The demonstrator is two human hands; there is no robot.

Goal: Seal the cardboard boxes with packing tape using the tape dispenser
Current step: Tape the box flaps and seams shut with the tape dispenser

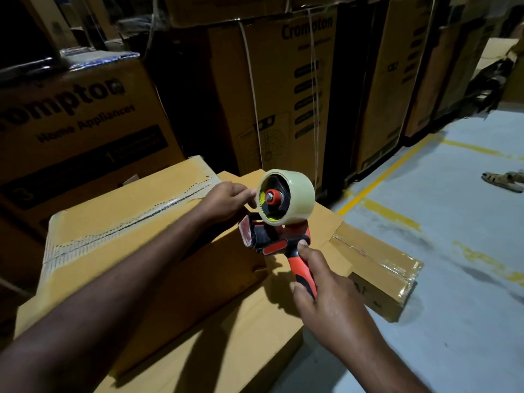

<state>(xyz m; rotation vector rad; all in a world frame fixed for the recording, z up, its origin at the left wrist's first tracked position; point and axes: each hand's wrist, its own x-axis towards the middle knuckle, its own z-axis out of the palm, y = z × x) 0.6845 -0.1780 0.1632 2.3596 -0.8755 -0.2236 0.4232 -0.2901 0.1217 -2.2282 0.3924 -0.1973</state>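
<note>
While the right hand (326, 296) grips the tape dispenser (279, 246) by its handle | left hand (226, 199) fingertips touch the tape roll (300, 194) rim, pinching or not: cannot tell | taped box (127, 222) left of dispenser | smaller taped box (377, 268) right of dispenser

Gripping the tape dispenser (279, 239) by its red-and-black handle with the right hand (326, 293). Touching the rim of the clear packing tape roll (297, 194) with left hand (226, 198) fingertips. Below left, a taped cardboard box (127, 236); right, a smaller tape-wrapped box (377, 268). Behind, stacked Crompton cartons (283, 95); on the grey floor (453, 222), a sandal (503, 181).
</note>
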